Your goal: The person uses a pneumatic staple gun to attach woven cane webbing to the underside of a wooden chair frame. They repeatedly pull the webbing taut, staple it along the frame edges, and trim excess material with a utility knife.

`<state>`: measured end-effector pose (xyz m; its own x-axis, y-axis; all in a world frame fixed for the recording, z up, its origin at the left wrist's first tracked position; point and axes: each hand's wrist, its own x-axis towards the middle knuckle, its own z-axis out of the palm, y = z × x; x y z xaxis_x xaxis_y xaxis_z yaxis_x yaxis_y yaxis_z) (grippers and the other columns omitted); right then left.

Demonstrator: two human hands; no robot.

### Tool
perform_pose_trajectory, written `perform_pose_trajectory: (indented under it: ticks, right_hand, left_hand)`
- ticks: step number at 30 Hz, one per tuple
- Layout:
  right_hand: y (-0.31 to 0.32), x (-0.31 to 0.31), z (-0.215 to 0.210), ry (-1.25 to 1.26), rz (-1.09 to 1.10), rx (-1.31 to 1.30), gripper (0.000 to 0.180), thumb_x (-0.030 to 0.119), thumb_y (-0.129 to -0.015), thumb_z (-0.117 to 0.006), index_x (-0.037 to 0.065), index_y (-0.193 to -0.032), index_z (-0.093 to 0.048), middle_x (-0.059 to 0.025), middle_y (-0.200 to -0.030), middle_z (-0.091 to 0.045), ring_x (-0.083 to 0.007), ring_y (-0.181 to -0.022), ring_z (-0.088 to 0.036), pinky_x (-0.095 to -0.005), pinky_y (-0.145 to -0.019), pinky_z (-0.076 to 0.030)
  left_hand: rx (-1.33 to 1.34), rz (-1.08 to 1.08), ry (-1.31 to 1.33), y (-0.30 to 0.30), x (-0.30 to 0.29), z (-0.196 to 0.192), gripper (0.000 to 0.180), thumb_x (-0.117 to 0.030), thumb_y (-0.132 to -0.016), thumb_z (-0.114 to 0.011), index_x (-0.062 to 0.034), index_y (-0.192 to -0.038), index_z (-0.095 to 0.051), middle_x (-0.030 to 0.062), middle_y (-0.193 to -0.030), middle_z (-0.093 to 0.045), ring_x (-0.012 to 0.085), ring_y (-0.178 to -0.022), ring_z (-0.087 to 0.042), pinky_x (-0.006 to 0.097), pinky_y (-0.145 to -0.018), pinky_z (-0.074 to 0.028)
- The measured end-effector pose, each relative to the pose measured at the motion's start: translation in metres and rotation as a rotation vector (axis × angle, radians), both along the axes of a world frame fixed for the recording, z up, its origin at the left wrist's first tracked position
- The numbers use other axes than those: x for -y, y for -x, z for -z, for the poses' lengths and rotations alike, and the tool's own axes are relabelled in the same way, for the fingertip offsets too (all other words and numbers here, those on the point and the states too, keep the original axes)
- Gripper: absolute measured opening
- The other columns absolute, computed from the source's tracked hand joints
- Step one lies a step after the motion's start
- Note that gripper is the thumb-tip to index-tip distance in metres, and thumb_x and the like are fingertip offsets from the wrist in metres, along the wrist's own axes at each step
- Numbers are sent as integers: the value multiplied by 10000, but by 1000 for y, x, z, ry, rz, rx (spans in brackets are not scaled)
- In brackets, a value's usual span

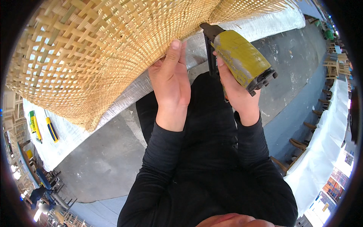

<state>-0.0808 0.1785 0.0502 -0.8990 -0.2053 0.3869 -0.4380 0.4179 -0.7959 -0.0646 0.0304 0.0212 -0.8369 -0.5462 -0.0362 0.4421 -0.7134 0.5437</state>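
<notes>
A large sheet of woven cane webbing [94, 56] spreads across the upper left, its near part bulging up and its edge curving downward. My left hand [172, 85] is at that edge, thumb on the near side and the other fingers partly hidden beneath the weave, gripping it. In my right hand [238, 87] is a staple gun [244, 56] with a scuffed yellow-green body and a black magazine. Its nose reaches the edge of the cane; whether it touches cannot be made out. My right fingers wrap its handle, mostly out of sight.
Under the cane lies a plastic-wrapped surface [62, 149]. Two utility knives, one green and yellow [34, 126], one blue and yellow [51, 129], rest on its left end. White sheeting [321, 151] covers furniture at right, with wooden chair parts [298, 143] beside it. A person [41, 200] is at lower left.
</notes>
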Motion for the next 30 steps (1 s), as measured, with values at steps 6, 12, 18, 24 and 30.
perform_pose_trajectory:
  ticks: [6,12,18,24,30]
  right_hand:
    - [2,1,2,2,-63,8,201,68,-940,-732,2,-1130,-734,-84,-1027,-767,-165,-905,-715,-297,-784,-559]
    - [5,0,12,89,-137,-137,225,65,-870,-775,12,-1086,-740,-87,-1040,-778,-214,-925,-741,-330,-820,-555]
    - [-1,-4,20,-122,-90,-266,362,136,-785,-860,34,-1106,-729,-66,-1058,-772,-209,-960,-713,-359,-934,-473]
    - [0,-8,37,-120,-122,-222,512,194,-757,-888,32,-1199,-688,-105,-1171,-685,-285,-1090,-628,-386,-951,-474]
    - [-1,-7,41,-157,-75,-215,473,183,-754,-866,42,-1175,-701,-102,-1138,-698,-303,-1062,-649,-389,-915,-506]
  left_hand:
    - [-18,9,37,-1,1,5,257,-65,-1019,-645,-92,-1274,-632,16,-1291,-652,158,-1250,-580,470,-1188,-404]
    - [-1,8,51,1,0,3,248,-85,-1020,-653,-92,-1267,-633,3,-1267,-655,132,-1211,-585,463,-1185,-409]
    - [24,-14,33,3,1,6,211,-121,-1005,-692,-78,-1207,-652,-8,-1180,-689,114,-1120,-624,432,-1160,-440]
    - [41,-19,4,2,1,7,177,-83,-1006,-681,-75,-1183,-677,1,-1197,-688,121,-1155,-619,391,-1129,-465]
    - [44,1,-17,1,2,11,191,-66,-1013,-667,-58,-1204,-677,16,-1247,-677,133,-1203,-603,389,-1137,-454]
